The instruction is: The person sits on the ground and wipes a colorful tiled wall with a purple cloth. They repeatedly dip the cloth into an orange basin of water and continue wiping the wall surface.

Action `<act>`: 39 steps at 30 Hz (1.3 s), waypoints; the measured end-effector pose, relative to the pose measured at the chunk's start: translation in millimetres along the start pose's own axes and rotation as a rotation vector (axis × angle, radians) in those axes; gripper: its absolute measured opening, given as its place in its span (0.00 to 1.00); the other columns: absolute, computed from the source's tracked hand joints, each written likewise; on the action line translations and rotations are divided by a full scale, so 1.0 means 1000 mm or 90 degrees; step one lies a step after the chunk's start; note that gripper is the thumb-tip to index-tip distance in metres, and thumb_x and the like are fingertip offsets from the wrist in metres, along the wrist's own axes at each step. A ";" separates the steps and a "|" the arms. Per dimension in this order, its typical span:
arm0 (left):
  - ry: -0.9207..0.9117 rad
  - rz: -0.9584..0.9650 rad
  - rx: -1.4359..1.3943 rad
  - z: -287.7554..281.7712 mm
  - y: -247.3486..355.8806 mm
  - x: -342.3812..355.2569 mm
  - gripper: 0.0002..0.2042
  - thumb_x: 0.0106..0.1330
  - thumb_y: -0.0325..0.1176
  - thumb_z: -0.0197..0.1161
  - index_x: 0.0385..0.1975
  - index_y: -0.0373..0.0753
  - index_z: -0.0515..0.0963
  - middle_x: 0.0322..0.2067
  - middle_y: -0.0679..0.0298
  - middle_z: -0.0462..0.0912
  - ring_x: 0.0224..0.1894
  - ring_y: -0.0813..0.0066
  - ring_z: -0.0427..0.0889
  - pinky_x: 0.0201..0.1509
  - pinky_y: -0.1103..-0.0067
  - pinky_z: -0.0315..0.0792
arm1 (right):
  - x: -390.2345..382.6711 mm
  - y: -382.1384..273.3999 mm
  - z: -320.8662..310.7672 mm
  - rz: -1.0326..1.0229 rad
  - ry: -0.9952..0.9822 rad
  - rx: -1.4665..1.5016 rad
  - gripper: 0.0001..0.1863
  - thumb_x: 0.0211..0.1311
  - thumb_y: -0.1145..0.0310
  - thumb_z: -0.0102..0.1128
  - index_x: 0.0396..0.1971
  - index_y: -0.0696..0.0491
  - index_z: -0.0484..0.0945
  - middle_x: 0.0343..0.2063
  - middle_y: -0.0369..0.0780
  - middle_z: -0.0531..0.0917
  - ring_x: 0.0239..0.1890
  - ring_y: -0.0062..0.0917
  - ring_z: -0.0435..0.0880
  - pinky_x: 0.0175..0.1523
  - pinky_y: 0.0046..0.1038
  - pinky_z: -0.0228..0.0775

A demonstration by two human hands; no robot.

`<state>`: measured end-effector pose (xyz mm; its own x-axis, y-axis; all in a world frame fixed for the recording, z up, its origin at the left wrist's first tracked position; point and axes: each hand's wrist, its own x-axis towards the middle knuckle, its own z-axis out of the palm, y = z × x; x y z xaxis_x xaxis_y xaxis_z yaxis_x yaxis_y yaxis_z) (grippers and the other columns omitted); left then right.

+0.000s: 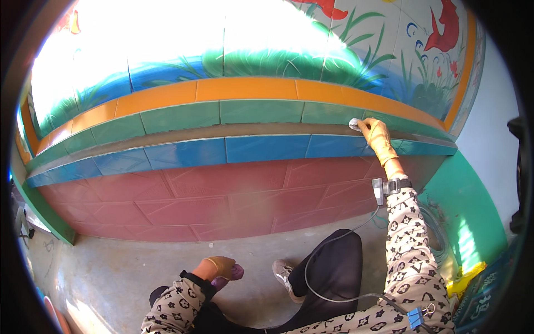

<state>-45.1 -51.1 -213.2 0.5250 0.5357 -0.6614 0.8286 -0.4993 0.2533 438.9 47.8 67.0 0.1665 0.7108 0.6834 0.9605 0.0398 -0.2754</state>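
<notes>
My right hand [374,134], in a tan glove, pinches a small whitish wad [354,124] against the band of green tiles [260,111], at the right part of the wall. Below that band runs a narrow grey ledge [261,128], with blue tiles [267,147] under it. My left hand [221,267], also gloved, is low near my legs, closed on a purple cloth [236,273]. A small grey device [377,191] is strapped at my right wrist, with a cable running from it.
A painted tile panel [378,78] tops the low wall, whose base is dark pink [222,183]. Green end walls [467,206] stand at both sides. A coiled hose [436,234], yellow bag [467,275] and dark printed package [489,289] lie at the right. Grey floor [122,267] surrounds my legs.
</notes>
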 end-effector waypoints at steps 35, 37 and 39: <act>0.063 0.102 -0.053 0.030 -0.023 0.034 0.06 0.47 0.28 0.59 0.13 0.49 0.73 0.19 0.71 0.69 0.25 0.69 0.60 0.27 0.71 0.58 | -0.034 -0.426 0.129 -0.609 -0.175 0.114 0.12 0.62 0.69 0.55 0.39 0.57 0.84 0.40 0.46 0.83 0.44 0.44 0.80 0.52 0.40 0.73; 0.062 0.136 -0.034 0.036 -0.029 0.043 0.04 0.48 0.30 0.59 0.15 0.48 0.75 0.20 0.70 0.71 0.25 0.68 0.62 0.27 0.70 0.60 | -0.036 -0.459 0.138 -0.620 -0.204 0.156 0.12 0.61 0.69 0.54 0.38 0.57 0.84 0.40 0.47 0.83 0.43 0.45 0.81 0.52 0.41 0.73; 0.116 0.203 -0.082 0.045 -0.037 0.050 0.01 0.49 0.31 0.60 0.19 0.48 0.78 0.21 0.69 0.74 0.26 0.66 0.65 0.29 0.69 0.63 | -0.038 -0.493 0.147 -0.613 -0.231 0.224 0.13 0.61 0.67 0.53 0.37 0.57 0.84 0.40 0.50 0.83 0.43 0.46 0.81 0.52 0.41 0.73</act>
<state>-58.1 -36.0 -287.5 0.7769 0.4853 -0.4011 0.6292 -0.5769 0.5208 -73.8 104.2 76.9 -0.7540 0.4362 0.4911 0.5247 0.8498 0.0509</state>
